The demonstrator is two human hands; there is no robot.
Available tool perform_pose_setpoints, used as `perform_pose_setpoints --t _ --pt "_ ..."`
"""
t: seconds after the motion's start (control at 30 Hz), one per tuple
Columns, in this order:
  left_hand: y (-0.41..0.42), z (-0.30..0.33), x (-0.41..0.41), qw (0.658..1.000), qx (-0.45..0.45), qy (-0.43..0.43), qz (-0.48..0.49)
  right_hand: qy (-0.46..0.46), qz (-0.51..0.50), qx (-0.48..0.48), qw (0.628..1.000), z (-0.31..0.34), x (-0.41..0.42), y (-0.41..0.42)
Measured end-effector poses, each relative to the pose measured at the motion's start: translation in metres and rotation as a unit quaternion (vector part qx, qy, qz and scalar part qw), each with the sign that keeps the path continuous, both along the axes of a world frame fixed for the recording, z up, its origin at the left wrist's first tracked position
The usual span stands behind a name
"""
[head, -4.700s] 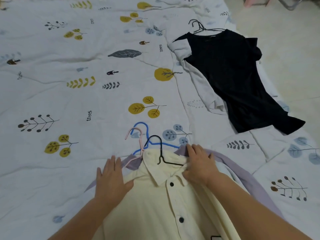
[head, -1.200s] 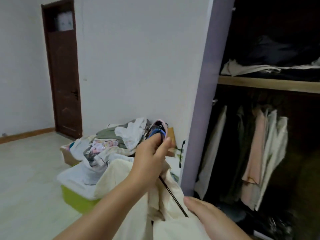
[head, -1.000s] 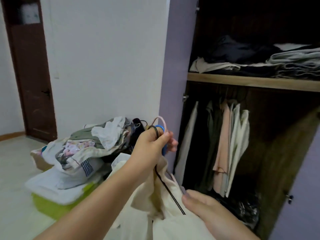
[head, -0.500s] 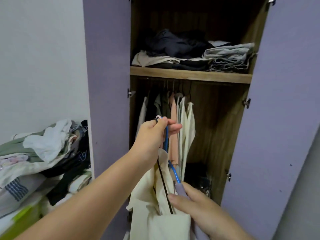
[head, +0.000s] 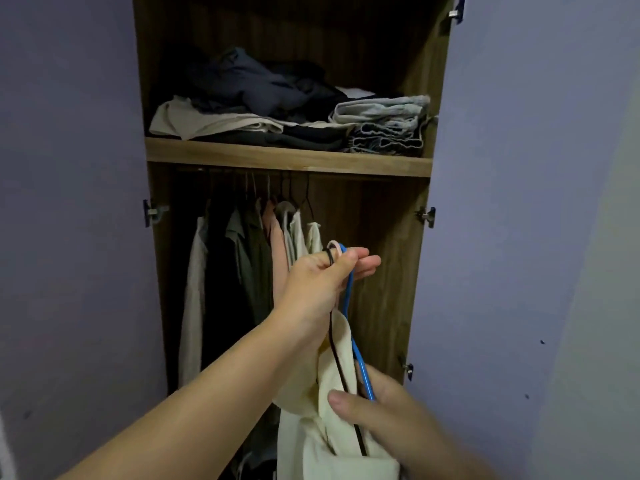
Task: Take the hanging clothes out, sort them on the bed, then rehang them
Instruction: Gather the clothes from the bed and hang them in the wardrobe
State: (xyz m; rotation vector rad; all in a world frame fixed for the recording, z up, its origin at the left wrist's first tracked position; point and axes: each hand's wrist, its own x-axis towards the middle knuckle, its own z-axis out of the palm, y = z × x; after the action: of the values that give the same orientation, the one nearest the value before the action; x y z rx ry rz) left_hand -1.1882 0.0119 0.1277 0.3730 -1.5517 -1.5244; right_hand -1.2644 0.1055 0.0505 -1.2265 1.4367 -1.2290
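Hangers and a cream shirt held up before the open wardrobe.

Left of centre, hanging clothes (head: 242,271) fill the rail under the wooden shelf (head: 287,161), which carries folded clothes (head: 294,112) in the upper middle of the frame. At centre, the left hand (head: 320,284) grips the hooks of a black hanger (head: 337,362), a blue hanger (head: 358,358) and a pink one, raised in front of the rail. Below, the cream shirt (head: 332,434) hangs from them. At lower right, the right hand (head: 384,417) pinches the shirt and hanger arms, thumb on the cloth.
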Motion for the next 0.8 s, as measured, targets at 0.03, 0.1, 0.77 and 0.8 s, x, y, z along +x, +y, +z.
perform_pose_setpoints --t 0.03,0.1,0.77,0.8 --pt "-0.008 0.001 -0.004 1.0 -0.003 -0.006 -0.014 -0.029 0.009 -0.013 0.999 -0.004 -0.004 -0.01" --pt "-0.023 0.001 -0.013 0.999 -0.006 -0.021 -0.039 -0.08 0.004 -0.037 0.996 -0.01 -0.012 -0.029" --pt "-0.158 -0.017 -0.182 0.923 -0.224 -0.266 0.167 -0.112 -0.03 -0.167 0.979 0.011 -0.185 -0.16" --pt "-0.163 -0.019 -0.189 0.908 -0.23 -0.305 0.17 -0.11 -0.026 -0.168 0.979 0.012 -0.197 -0.168"
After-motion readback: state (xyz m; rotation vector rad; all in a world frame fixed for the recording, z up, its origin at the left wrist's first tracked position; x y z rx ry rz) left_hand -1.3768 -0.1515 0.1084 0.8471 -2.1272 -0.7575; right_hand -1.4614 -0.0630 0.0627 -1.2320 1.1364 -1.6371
